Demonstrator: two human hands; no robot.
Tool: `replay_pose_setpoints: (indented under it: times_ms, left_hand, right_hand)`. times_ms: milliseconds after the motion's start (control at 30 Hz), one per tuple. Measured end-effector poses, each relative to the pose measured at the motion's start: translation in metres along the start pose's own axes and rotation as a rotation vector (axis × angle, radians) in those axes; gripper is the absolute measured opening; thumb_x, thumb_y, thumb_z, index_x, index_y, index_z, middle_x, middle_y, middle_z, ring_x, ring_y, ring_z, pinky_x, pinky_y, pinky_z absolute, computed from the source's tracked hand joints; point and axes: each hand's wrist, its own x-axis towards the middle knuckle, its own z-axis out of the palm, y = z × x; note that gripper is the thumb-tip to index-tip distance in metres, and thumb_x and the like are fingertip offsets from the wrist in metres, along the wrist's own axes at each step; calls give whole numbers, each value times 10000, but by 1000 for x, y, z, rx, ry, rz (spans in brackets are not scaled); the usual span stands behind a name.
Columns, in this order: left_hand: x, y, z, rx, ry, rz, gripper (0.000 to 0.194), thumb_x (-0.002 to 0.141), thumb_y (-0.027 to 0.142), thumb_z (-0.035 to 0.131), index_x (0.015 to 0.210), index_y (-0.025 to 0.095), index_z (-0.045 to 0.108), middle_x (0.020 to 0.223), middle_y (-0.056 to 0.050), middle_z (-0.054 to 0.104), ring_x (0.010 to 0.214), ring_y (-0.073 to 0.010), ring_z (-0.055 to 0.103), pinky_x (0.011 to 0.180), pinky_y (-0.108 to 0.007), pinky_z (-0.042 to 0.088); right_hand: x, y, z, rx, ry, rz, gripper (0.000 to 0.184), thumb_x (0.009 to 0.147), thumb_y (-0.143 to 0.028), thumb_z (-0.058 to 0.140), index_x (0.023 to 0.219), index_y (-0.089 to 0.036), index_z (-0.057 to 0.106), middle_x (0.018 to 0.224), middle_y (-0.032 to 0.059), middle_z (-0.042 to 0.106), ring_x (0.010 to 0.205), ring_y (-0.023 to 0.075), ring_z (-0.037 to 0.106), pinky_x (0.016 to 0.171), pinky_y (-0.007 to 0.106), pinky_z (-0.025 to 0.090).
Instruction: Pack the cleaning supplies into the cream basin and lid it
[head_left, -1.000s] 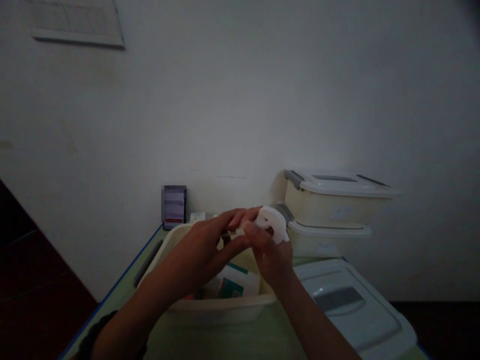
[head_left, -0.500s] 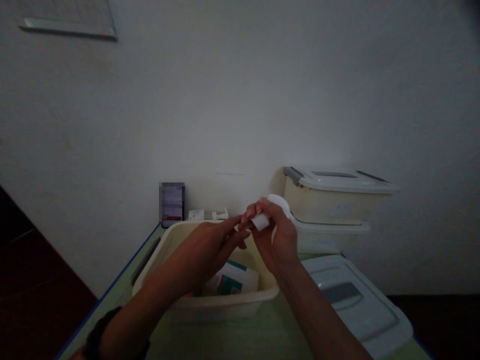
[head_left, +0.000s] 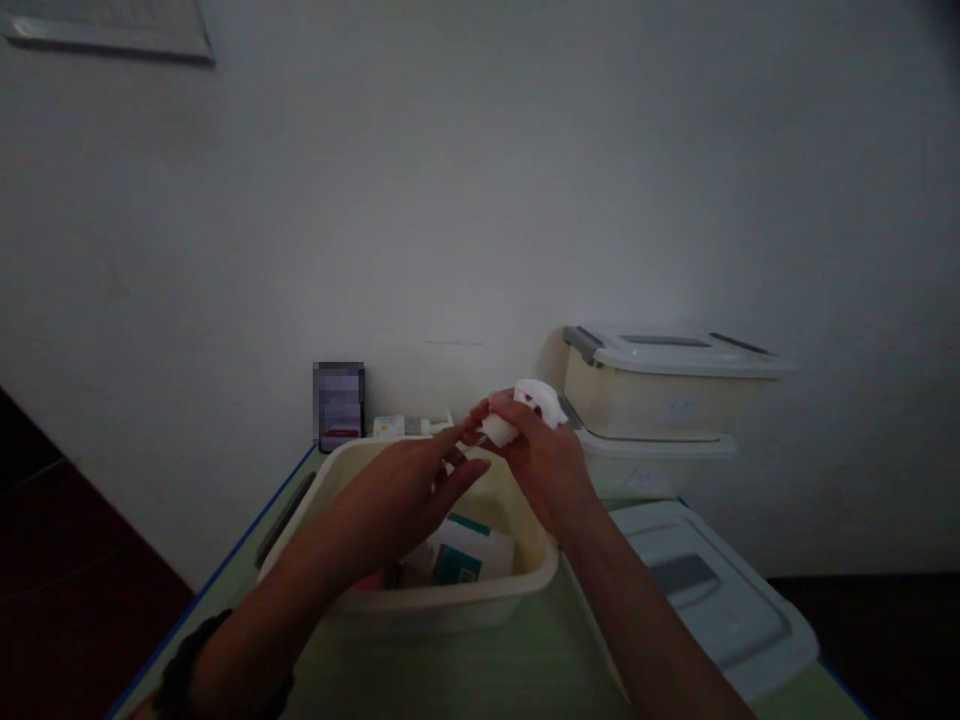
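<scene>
My right hand (head_left: 544, 460) is closed around a white roll of tape (head_left: 541, 396), raised over the far right part of the open bin. A short white strip stands out from the roll below the right thumb. My left hand (head_left: 405, 490) reaches in from the left, its thumb apart from its fingers. Its fingertips meet the right fingertips beside the strip; whether they touch the strip I cannot tell. Under both hands stands a cream plastic bin (head_left: 450, 598), holding a white and green box (head_left: 469, 552) and something reddish, partly hidden by my left forearm.
A phone (head_left: 341, 408) leans upright against the wall behind the bin. Next to it lie a small white box (head_left: 388, 427) and a white pump-like piece (head_left: 436, 424). Two lidded bins (head_left: 660, 400) are stacked at the back right. A loose lid (head_left: 720, 600) lies on the green table.
The right hand has turned, and the white strip has come into sight below its thumb. My left thumb has moved away from the right hand. The view has shifted slightly.
</scene>
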Motion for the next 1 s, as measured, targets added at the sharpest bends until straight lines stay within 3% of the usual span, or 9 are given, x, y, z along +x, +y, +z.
replay_pose_setpoints:
  times_ms: [100, 200, 300, 400, 500, 600, 700, 800, 1000]
  left_hand:
    - [0, -5, 0, -25, 52, 18, 394, 896, 392, 451, 1220, 173, 495, 1150, -115, 639, 1002, -244, 615, 871, -417, 473]
    - [-2, -7, -3, -151, 109, 60, 469, 872, 364, 505, 1307, 216, 413, 1281, -103, 554, 1053, -229, 590, 912, -411, 476]
    - [-8, -5, -11, -310, 113, 129, 570, 853, 287, 544, 1371, 256, 309, 1372, -92, 465, 1046, -198, 597, 890, -346, 513]
    - [-17, 0, -22, -371, 86, 218, 650, 825, 226, 580, 1388, 308, 265, 1450, -56, 361, 1087, -187, 578, 905, -300, 514]
    - [-24, 5, -31, -369, 74, 243, 680, 809, 267, 613, 1386, 340, 260, 1442, -34, 379, 1114, -200, 564, 884, -280, 528]
    - [-25, 8, -31, -294, 186, 200, 706, 761, 320, 676, 1364, 339, 308, 1350, -35, 499, 1120, -225, 561, 844, -276, 546]
    - [-23, 8, -28, -252, 298, 182, 585, 761, 297, 683, 1282, 329, 418, 1194, -13, 617, 1015, -194, 621, 809, -251, 552]
    - [-21, 9, -27, -299, 351, 203, 471, 796, 243, 644, 1229, 309, 472, 1125, 7, 646, 931, -145, 647, 786, -206, 550]
    - [-20, 10, -26, -329, 350, 238, 513, 763, 187, 666, 1231, 296, 487, 1136, 16, 635, 894, -115, 646, 774, -171, 545]
  right_hand:
    - [-3, -2, 0, -388, 5, -148, 112, 751, -279, 622, 726, -183, 570, 682, -20, 593, 627, 112, 547, 614, 253, 450]
    - [-8, -4, 3, -676, 17, -405, 63, 764, -216, 591, 783, -192, 537, 736, -12, 574, 670, 123, 541, 639, 266, 446]
    - [-12, -7, 6, -881, 7, -603, 164, 738, -145, 582, 873, -194, 501, 834, 19, 543, 777, 152, 538, 712, 303, 461]
    - [-15, -10, 8, -1016, -47, -700, 314, 715, -98, 555, 1005, -181, 469, 983, 72, 494, 936, 183, 504, 833, 348, 460]
    - [-21, -13, 11, -1100, -99, -730, 458, 706, -132, 565, 1141, -143, 419, 1102, 118, 442, 1068, 211, 437, 948, 380, 418]
    - [-26, -15, 14, -1137, -166, -713, 638, 697, -186, 597, 1270, -106, 327, 1196, 143, 394, 1141, 228, 386, 1004, 383, 385]
    - [-29, -15, 14, -1130, -206, -681, 755, 712, -221, 606, 1356, -106, 230, 1235, 144, 378, 1156, 231, 380, 1010, 383, 385]
    - [-30, -15, 14, -1112, -216, -641, 742, 729, -217, 598, 1364, -111, 228, 1224, 138, 403, 1132, 221, 409, 987, 377, 409]
    - [-29, -14, 16, -1119, -211, -606, 640, 694, -160, 613, 1282, -109, 365, 1198, 129, 443, 1101, 207, 443, 960, 337, 416]
